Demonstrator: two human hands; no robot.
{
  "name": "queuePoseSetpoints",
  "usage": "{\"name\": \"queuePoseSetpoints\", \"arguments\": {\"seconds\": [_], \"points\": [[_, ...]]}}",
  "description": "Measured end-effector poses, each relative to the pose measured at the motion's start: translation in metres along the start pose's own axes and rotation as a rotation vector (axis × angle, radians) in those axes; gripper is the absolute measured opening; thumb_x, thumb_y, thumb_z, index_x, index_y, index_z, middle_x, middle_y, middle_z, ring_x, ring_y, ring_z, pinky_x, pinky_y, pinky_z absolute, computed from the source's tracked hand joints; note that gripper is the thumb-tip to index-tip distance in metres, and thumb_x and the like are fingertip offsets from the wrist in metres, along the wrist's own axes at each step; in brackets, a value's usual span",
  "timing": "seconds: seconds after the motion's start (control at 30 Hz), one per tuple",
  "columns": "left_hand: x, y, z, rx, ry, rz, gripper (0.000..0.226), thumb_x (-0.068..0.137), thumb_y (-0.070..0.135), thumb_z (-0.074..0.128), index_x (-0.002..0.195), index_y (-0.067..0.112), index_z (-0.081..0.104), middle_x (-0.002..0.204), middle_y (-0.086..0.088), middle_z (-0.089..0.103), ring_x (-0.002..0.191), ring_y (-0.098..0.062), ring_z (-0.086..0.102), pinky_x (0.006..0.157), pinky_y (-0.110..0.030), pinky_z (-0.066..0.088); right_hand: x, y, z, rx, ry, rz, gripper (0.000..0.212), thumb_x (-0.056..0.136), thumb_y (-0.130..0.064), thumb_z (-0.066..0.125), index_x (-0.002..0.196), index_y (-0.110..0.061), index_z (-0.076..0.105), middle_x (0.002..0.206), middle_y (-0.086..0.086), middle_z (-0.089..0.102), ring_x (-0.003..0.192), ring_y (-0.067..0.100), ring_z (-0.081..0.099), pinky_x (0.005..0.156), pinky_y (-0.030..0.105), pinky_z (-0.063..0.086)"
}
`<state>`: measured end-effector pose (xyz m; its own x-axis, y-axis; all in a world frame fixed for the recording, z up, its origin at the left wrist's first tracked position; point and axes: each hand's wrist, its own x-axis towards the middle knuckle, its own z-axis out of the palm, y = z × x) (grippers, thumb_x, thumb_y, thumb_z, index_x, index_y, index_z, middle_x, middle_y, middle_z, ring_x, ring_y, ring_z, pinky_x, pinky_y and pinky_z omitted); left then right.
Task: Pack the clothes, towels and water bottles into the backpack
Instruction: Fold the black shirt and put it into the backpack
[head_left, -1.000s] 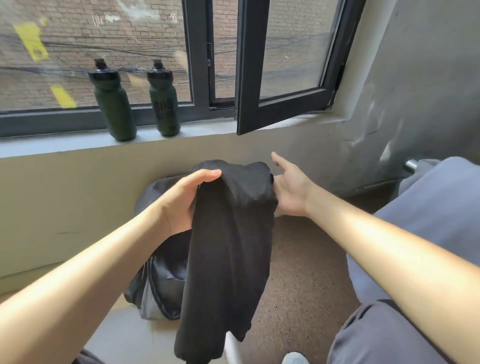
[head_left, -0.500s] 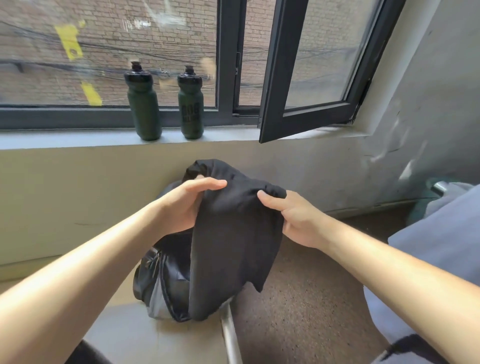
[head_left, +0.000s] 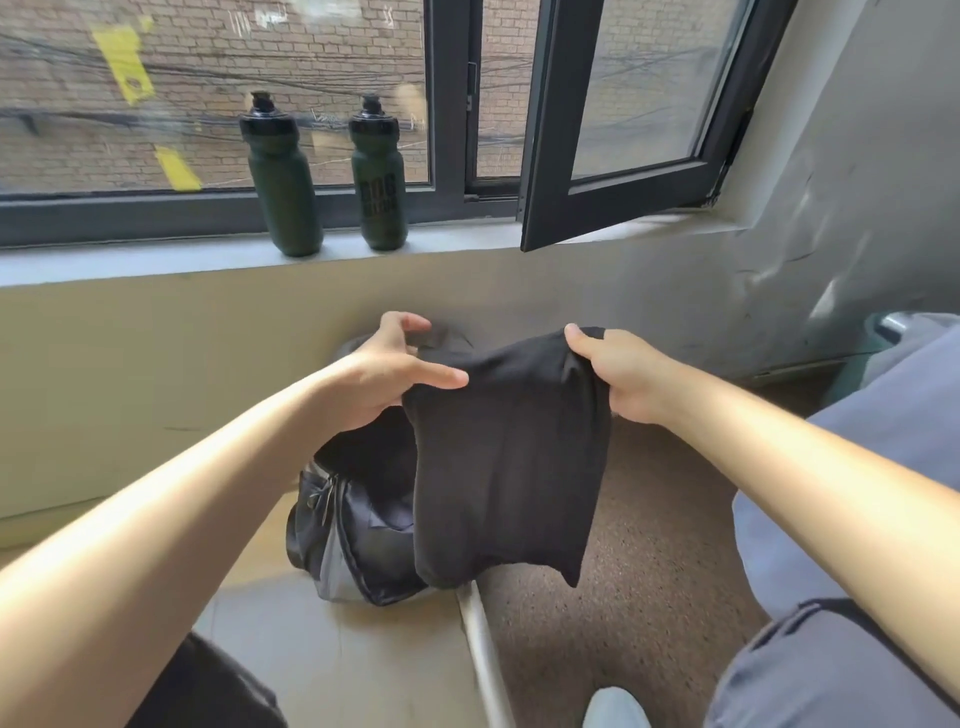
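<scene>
The garment (head_left: 509, 457) is held above the open backpack (head_left: 358, 545), top corners pinched by the left hand (head_left: 379, 374) and right hand (head_left: 623, 379), the left's upper fingers spread loose. Folding appears underway; lowering it inside is called for next.

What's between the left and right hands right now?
The black garment spans the gap. Its top edge is held by the left hand and the right hand, and it hangs in front of the backpack. Seen in the head view.

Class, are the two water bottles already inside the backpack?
No: the left water bottle and the right water bottle stand upright on the windowsill, outside the backpack.
</scene>
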<state>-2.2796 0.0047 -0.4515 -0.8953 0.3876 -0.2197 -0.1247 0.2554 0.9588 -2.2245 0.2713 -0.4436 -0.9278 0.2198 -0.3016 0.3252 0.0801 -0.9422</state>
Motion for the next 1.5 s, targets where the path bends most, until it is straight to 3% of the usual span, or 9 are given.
{"name": "queuePoseSetpoints", "arguments": {"seconds": [0.33,0.5,0.57,0.7,0.97,1.13,1.27,1.4,1.5], "points": [[-0.009,0.002,0.013,0.836,0.092,0.254,0.068,0.072,0.017,0.087,0.136,0.022,0.062,0.135,0.002,0.057,0.125,-0.019,0.054,0.092,-0.025,0.039,-0.005,-0.007,-0.009,-0.089,-0.075,0.094,0.056,0.087,-0.021,0.08,0.129,0.0,0.051,0.125,0.002,0.061,0.112,0.019,0.064,0.095,0.044,0.051],[-0.007,0.005,0.007,0.871,0.126,0.217,0.031,0.086,0.026,0.077,0.116,0.019,0.075,0.105,-0.005,0.072,0.096,-0.025,0.065,0.078,-0.031,0.049,-0.014,-0.002,-0.002,-0.549,-0.365,-0.189,0.091,0.075,-0.014,0.088,0.149,-0.04,0.041,0.148,-0.007,0.04,0.132,0.013,0.047,0.106,0.031,0.042],[-0.006,0.005,0.003,0.868,0.132,0.228,0.012,0.091,0.027,0.072,0.086,0.016,0.075,0.077,-0.006,0.067,0.076,-0.027,0.061,0.066,-0.033,0.045,-0.014,0.002,0.005,-0.796,-0.306,-0.334,0.076,0.075,-0.008,0.085,0.14,-0.034,0.054,0.131,-0.007,0.057,0.114,0.012,0.058,0.09,0.024,0.05],[-0.009,0.007,-0.002,0.808,0.12,0.174,0.052,0.091,0.036,0.072,0.054,0.015,0.043,0.057,-0.006,0.039,0.057,-0.025,0.036,0.058,-0.033,0.027,-0.007,0.003,0.011,-1.085,-0.116,-0.499,0.004,0.09,-0.015,0.072,0.091,-0.019,0.072,0.081,-0.004,0.067,0.083,0.022,0.062,0.064,0.026,0.044],[-0.012,0.009,-0.001,0.873,0.161,0.31,0.063,0.082,0.053,0.076,0.061,0.004,0.043,0.064,-0.011,0.039,0.061,-0.027,0.037,0.057,-0.036,0.028,0.008,0.005,0.004,-1.115,0.163,-0.417,0.039,0.094,-0.036,0.066,0.06,-0.024,0.052,0.079,0.002,0.047,0.095,0.035,0.044,0.08,0.039,0.034],[-0.012,0.011,0.013,0.735,0.249,0.54,0.058,0.083,0.047,0.08,0.062,0.004,0.048,0.059,-0.009,0.04,0.06,-0.026,0.033,0.056,-0.037,0.028,-0.001,-0.009,0.007,-1.214,0.121,-0.458,0.014,0.088,-0.036,0.071,0.092,-0.024,0.066,0.112,0.001,0.061,0.123,0.033,0.037,0.089,0.041,0.025],[-0.014,0.013,0.025,0.693,0.193,0.736,0.023,0.083,0.036,0.084,0.081,0.014,0.077,0.065,0.003,0.065,0.064,-0.021,0.057,0.061,-0.035,0.045,-0.032,-0.03,0.02,-0.984,-0.218,-0.546,0.078,0.073,-0.046,0.08,0.142,-0.048,0.046,0.151,-0.018,0.042,0.145,0.008,0.027,0.112,0.033,0.028],[-0.019,0.019,0.032,0.489,0.241,0.782,0.017,0.079,0.03,0.088,0.087,0.018,0.078,0.078,0.01,0.072,0.074,-0.01,0.066,0.07,-0.031,0.053,-0.043,-0.034,0.047,-0.757,-0.338,-0.601,0.028,0.083,-0.03,0.08,0.11,-0.028,0.073,0.102,-0.014,0.074,0.097,0.003,0.067,0.083,0.022,0.051],[-0.023,0.021,0.03,0.239,0.242,0.64,0.042,0.069,0.041,0.093,0.095,0.021,0.067,0.088,0.006,0.068,0.077,-0.01,0.064,0.072,-0.028,0.054,-0.038,-0.029,0.053,-0.704,-0.275,-0.635,0.015,0.09,-0.026,0.076,0.076,-0.022,0.074,0.062,-0.016,0.061,0.06,0.004,0.054,0.064,0.022,0.043]]}}
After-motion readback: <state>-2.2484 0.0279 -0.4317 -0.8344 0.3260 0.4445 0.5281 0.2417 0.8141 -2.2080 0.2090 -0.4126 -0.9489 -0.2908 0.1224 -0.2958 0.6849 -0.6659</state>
